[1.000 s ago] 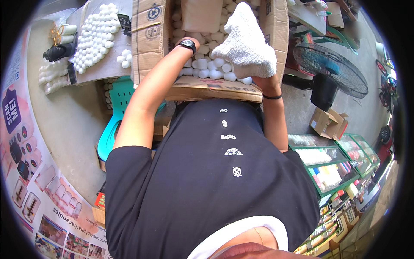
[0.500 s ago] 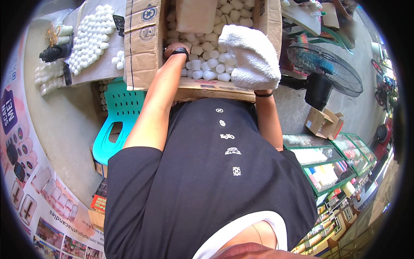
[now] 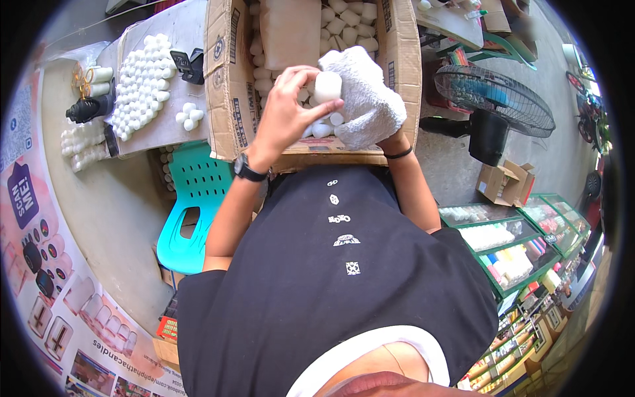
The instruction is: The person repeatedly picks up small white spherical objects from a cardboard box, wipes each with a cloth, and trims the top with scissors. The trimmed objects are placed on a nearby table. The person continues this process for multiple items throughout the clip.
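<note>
Between the thumb and fingers of my left hand (image 3: 286, 112) is a short white candle (image 3: 328, 87), held up over the open cardboard box (image 3: 228, 79). The candle's right side meets a white terry towel (image 3: 365, 99). This towel drapes over my right hand (image 3: 397, 143), which grips it from beneath; its fingers are hidden in the cloth. Inside the box lie many loose white candles (image 3: 350, 30), and a beige flat piece (image 3: 289, 33) rests on top of them.
Left of the box, a table (image 3: 142, 40) carries rows of white candles (image 3: 140, 89) and a small black stand (image 3: 188, 65). A turquoise chair (image 3: 192, 205) is below it. On the right are a black fan (image 3: 493, 116), a small carton (image 3: 506, 182) and green-framed display cases (image 3: 503, 251).
My left hand has come up out of the box with a candle in its fingers, over to the towel. The towel in my right hand has shifted slightly left.
</note>
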`<state>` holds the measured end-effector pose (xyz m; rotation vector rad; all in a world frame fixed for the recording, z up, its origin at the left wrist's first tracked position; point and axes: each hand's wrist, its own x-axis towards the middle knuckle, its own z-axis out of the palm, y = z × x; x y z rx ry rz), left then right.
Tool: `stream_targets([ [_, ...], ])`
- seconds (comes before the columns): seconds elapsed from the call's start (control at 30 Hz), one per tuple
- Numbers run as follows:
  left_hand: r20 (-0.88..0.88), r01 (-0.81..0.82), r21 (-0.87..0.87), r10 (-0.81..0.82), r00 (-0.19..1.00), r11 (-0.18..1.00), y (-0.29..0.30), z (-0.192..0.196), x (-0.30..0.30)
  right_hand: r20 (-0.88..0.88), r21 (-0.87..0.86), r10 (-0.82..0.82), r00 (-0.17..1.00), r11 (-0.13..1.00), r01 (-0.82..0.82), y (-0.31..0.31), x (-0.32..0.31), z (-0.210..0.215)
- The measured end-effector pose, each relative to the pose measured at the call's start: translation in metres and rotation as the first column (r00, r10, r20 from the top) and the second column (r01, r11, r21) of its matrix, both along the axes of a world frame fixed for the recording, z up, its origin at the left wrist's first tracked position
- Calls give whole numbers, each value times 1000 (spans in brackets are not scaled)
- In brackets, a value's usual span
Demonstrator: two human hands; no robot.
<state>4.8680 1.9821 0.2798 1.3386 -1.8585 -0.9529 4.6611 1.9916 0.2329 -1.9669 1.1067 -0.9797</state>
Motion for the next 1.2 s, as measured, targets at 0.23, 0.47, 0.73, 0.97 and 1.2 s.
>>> stream_targets([
  [0.23, 61, -152, -134, 161, 985, 979, 18, 16, -29, 788, 508, -243, 566, 777, -373, 18, 24, 13],
  [0.47, -616, 404, 561, 39, 786, 723, 13, 8, -1, 325, 121, -150, 934, 986, 116, 21, 14, 16],
  [0.73, -700, 417, 707, 483, 526, 571, 27, 23, 4, 663, 293, -244, 708, 955, 55, 20, 16, 16],
  [0.97, -684, 66, 303, 169, 709, 951, 34, 38, -19, 620, 239, -266, 739, 960, 145, 15, 31, 42],
  [1.2, -73, 59, -333, -88, 993, 941, 20, 41, -12, 663, 395, -331, 671, 917, 62, 25, 43, 72],
])
